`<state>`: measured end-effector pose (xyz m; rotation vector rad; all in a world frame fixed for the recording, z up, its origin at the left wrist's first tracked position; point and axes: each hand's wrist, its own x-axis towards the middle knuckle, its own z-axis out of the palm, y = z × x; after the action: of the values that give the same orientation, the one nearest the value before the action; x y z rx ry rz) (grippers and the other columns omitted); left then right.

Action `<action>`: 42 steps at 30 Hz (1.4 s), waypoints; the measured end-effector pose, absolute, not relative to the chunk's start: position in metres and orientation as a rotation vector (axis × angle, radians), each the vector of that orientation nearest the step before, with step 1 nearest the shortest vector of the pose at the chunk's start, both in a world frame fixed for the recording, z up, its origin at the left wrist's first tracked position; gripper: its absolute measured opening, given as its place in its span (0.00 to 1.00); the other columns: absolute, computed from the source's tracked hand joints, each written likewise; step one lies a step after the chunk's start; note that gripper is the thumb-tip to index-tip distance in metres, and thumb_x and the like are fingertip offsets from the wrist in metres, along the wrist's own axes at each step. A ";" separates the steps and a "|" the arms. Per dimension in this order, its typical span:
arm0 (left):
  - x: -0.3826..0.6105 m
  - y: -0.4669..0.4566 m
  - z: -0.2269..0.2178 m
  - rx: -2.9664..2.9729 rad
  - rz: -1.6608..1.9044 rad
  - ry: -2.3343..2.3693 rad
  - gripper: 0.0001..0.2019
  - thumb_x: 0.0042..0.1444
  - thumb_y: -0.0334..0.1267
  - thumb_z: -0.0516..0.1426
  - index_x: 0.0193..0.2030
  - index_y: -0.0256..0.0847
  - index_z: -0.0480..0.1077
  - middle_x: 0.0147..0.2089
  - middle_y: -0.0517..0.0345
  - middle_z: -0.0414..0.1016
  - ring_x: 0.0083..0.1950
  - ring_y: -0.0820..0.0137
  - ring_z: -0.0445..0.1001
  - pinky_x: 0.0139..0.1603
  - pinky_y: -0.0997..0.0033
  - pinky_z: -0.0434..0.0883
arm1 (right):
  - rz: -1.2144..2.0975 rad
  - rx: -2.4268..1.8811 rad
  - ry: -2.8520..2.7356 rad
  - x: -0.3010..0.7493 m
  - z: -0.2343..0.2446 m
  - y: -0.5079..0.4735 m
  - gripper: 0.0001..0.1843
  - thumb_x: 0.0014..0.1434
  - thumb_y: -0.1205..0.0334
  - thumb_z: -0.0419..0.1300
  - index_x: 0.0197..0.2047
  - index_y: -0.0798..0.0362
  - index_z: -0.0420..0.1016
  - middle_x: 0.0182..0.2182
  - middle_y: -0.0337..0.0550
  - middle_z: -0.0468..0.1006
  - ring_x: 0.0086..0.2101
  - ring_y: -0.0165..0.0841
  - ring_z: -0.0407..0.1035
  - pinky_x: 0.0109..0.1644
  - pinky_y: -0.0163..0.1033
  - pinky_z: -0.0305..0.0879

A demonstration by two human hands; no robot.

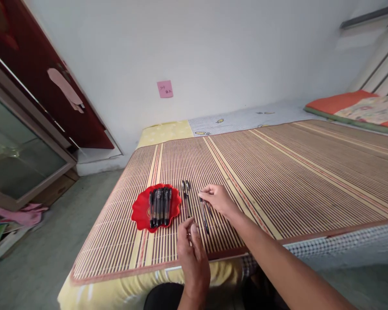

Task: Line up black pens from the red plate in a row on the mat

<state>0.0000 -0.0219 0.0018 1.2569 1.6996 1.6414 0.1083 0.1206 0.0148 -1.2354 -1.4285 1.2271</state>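
My right hand (216, 198) pinches the top end of a black pen (204, 216), whose other end points toward the bed's front edge. Part of another dark pen (209, 209) shows just below that hand, the rest hidden by it. Side by side to the left lie two black-capped pens (185, 196) on the striped bamboo mat (255, 181). My left hand (193, 254) is near their lower ends, thumb and fingers apart and slightly curled, with nothing visible in it. Several black pens (161, 209) lie in a row in a red scalloped plate (138, 212), left of both hands.
The mat covers a bed with a yellow sheet (168, 131) and a patterned sheet against the white wall. A folded orange and floral quilt (352, 108) lies at the far right. A pink note (165, 89) is on the wall; a dark red door (64, 86) stands left.
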 end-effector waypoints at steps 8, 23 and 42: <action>-0.016 -0.014 -0.010 1.176 1.698 1.778 0.12 0.70 0.44 0.50 0.48 0.43 0.71 0.43 0.51 0.78 0.45 0.61 0.76 0.48 0.61 0.70 | 1.083 -1.535 -1.529 0.071 0.001 0.163 0.10 0.54 0.67 0.66 0.24 0.53 0.71 0.15 0.34 0.72 0.17 0.28 0.68 0.23 0.31 0.61; -0.013 -0.001 -0.031 2.204 1.015 2.050 0.18 0.65 0.28 0.50 0.58 0.35 0.74 0.65 0.46 0.75 0.76 0.46 0.55 0.72 0.34 0.59 | 0.910 -1.677 -1.706 0.066 0.005 0.168 0.16 0.56 0.63 0.68 0.20 0.52 0.71 0.13 0.38 0.72 0.17 0.31 0.70 0.22 0.32 0.60; -0.010 -0.003 -0.026 2.216 0.923 2.131 0.17 0.63 0.28 0.53 0.55 0.34 0.77 0.61 0.44 0.78 0.73 0.45 0.60 0.72 0.32 0.57 | 0.789 -1.485 -2.012 0.085 -0.001 0.140 0.22 0.55 0.74 0.62 0.53 0.57 0.82 0.37 0.46 0.85 0.41 0.36 0.79 0.46 0.36 0.70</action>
<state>-0.0099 -0.0027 -0.0256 2.2164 2.1311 0.9231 0.0845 0.1396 -0.0007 -1.4847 -2.0121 0.7890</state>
